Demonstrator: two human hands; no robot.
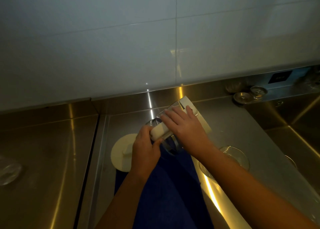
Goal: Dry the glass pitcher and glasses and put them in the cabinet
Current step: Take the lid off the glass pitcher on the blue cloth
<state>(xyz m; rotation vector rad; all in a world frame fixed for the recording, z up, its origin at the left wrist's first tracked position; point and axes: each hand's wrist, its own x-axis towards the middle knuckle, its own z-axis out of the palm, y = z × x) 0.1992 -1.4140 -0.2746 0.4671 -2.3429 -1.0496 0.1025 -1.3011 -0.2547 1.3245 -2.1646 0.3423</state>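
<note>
I had the glass pitcher (170, 142) tipped on its side over the steel bench (52, 150), held between both hands. My left hand (145, 150) was closed round its cream handle (160, 131), fingers curled tight at the near end. My right hand (185, 126) lay flat and spread across the top of the pitcher's body, pressing down rather than clasping, so that grip was loose and open-fingered. The pitcher's white base (199, 114) stuck out beyond my right fingertips, toward the wall. Below both hands the blue towel (166, 185) ran under the pitcher and back toward me. The cream lid (122, 152) lay flat on the bench just left of my left hand. A drinking glass (232, 157) lay on the bench beside my right forearm, and another glass (9, 171) lay well away, far left of my left grip.
</note>
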